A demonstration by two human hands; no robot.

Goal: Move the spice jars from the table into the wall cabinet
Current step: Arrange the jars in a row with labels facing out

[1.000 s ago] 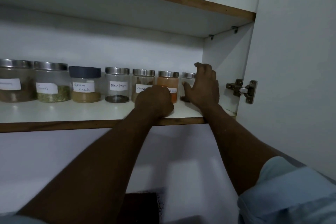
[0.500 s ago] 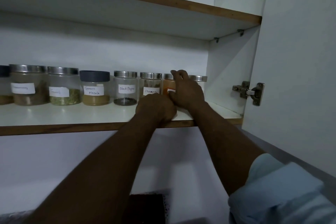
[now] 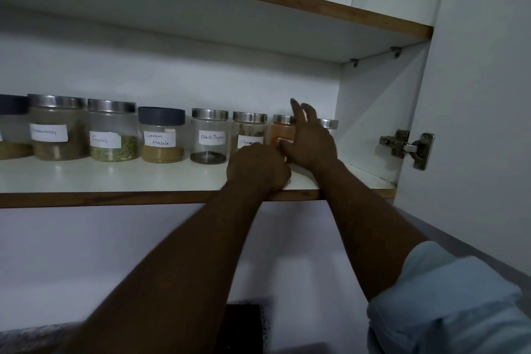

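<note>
The shelf is smooth, glossy white, with a matt brown wood edge. The jars are clear, with brushed metal lids. The Garam Masala jar has a matt dark lid. Labels are white paper. The hinge is shiny metal and the sleeve is cloth.

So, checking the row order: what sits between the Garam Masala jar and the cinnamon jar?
Only the Black Pepper jar stands between the Garam Masala jar and the cinnamon jar, in the head view.

On the shelf, Garam Masala jar sits left of Black Pepper jar, with left hand and right hand in front of the jars further right.
</note>
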